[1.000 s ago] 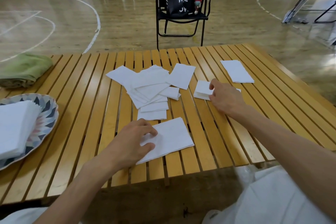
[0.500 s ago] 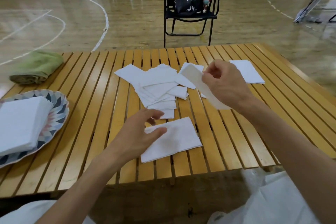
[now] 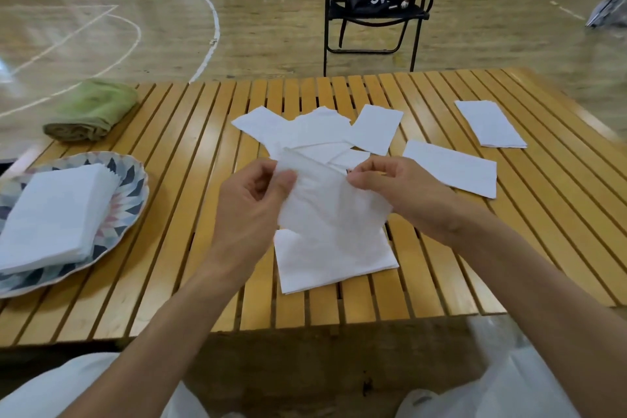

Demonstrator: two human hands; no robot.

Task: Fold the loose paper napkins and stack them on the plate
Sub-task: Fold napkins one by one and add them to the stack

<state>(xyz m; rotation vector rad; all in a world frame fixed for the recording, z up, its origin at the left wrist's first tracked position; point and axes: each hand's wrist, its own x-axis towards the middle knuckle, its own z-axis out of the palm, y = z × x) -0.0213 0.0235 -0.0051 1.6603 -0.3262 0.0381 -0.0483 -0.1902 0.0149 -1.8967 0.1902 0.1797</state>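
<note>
Slatted yellow wooden table point(image 3: 210, 200): napkin held above it.
Left hand point(image 3: 252, 205) and right hand point(image 3: 398, 192) each pinch the thin white paper napkin point(image 3: 325, 210) between them.

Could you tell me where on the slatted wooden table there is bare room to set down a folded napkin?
Bare slats lie between the patterned plate and the left hand, and along the near edge right of the flat white napkin. The far middle is crowded with the loose napkin pile; the plate carries the folded stack.

Plate point(image 3: 134, 180) left of napkin pile point(image 3: 315, 136) (towel point(image 3: 91, 110) behind).
</note>
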